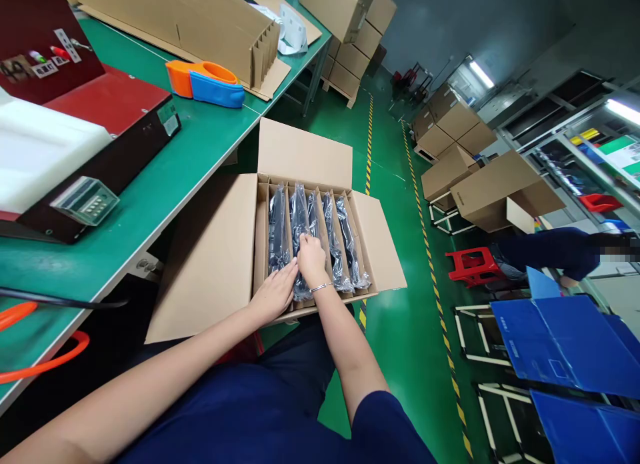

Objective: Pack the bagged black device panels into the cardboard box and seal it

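An open cardboard box (205,251) with its flaps folded out stands in front of my body. Cardboard dividers split it into slots, and several dark items in clear plastic bags stand in them, such as the bagged item (349,234) on the right. My right hand (311,259) has its fingers closed at a bagged black item (299,211) left of the middle. Beside it my left hand (277,292) lies with fingers stretched out, its tips touching near the same bag. What the black items are is hidden by the plastic.
On the green table (210,134) at left are a red fixture (125,104), an orange-and-blue tape dispenser (215,84) and cardboard dividers (200,24). An orange hose (50,367) hangs near. Stacked cartons (345,67), a red stool (475,265), blue bins (550,337) and another person (545,251) are beyond.
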`<state>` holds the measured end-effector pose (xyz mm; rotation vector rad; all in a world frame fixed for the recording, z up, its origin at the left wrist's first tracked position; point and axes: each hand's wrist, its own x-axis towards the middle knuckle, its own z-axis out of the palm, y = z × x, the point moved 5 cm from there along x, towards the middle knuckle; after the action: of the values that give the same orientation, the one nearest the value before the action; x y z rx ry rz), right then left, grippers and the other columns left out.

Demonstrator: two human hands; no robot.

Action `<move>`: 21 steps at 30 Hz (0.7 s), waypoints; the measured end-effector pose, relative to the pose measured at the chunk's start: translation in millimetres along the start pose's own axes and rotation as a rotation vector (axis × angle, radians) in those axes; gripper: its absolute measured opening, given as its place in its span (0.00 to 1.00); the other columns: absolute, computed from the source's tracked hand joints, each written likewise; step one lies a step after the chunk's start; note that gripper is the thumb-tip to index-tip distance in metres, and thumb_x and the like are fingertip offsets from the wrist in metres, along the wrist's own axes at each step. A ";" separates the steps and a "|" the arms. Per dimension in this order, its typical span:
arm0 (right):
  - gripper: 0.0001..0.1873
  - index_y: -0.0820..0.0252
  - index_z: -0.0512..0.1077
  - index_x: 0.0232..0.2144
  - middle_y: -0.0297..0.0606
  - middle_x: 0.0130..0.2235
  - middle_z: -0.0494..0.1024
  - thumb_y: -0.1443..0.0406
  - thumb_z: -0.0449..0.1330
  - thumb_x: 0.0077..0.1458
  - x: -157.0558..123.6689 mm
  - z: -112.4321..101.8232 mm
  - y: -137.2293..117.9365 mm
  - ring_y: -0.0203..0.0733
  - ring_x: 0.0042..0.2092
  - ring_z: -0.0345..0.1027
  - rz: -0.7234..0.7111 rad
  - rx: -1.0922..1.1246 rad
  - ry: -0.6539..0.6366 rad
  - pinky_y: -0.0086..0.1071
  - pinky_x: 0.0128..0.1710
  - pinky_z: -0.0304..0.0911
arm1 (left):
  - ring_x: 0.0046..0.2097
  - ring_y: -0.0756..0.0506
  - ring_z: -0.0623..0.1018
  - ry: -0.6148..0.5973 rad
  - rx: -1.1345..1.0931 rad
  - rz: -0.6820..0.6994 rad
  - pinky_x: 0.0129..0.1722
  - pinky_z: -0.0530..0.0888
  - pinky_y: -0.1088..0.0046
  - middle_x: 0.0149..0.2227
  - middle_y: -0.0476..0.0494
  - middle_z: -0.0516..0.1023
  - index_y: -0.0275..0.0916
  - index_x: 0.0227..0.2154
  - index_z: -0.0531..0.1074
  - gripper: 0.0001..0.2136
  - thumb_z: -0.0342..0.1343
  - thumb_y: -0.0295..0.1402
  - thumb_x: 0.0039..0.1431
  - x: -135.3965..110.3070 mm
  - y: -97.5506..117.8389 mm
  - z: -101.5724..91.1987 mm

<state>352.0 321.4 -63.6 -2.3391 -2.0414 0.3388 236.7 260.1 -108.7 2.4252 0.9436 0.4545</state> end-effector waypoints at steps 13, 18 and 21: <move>0.24 0.71 0.69 0.58 0.55 0.52 0.78 0.70 0.57 0.59 2.8 1.4 48.6 0.53 0.57 0.66 0.072 -0.086 0.032 0.51 0.66 0.45 | 0.66 0.36 0.66 -0.027 0.011 0.001 0.61 0.67 0.48 0.66 0.30 0.63 0.31 0.63 0.63 0.27 0.42 0.27 0.60 2.5 6.8 -3.9; 0.26 0.70 0.67 0.60 0.54 0.49 0.79 0.71 0.53 0.59 -15.5 -30.2 59.4 0.54 0.53 0.68 0.106 -0.059 0.150 0.53 0.64 0.50 | 0.64 0.35 0.68 -0.031 -0.067 -0.024 0.62 0.66 0.48 0.65 0.27 0.65 0.28 0.63 0.61 0.27 0.41 0.29 0.62 1.7 0.4 -2.7; 0.26 0.67 0.67 0.60 0.50 0.52 0.78 0.68 0.53 0.59 -53.2 -67.8 84.2 0.50 0.53 0.68 0.137 0.234 0.355 0.44 0.58 0.61 | 0.65 0.35 0.67 0.025 -0.250 -0.086 0.65 0.64 0.50 0.64 0.26 0.65 0.26 0.62 0.61 0.27 0.42 0.31 0.61 3.5 -7.4 -11.3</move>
<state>439.6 265.6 -2.6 -2.2120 -1.5960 0.1404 229.9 270.9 -103.1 2.1510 0.9383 0.5390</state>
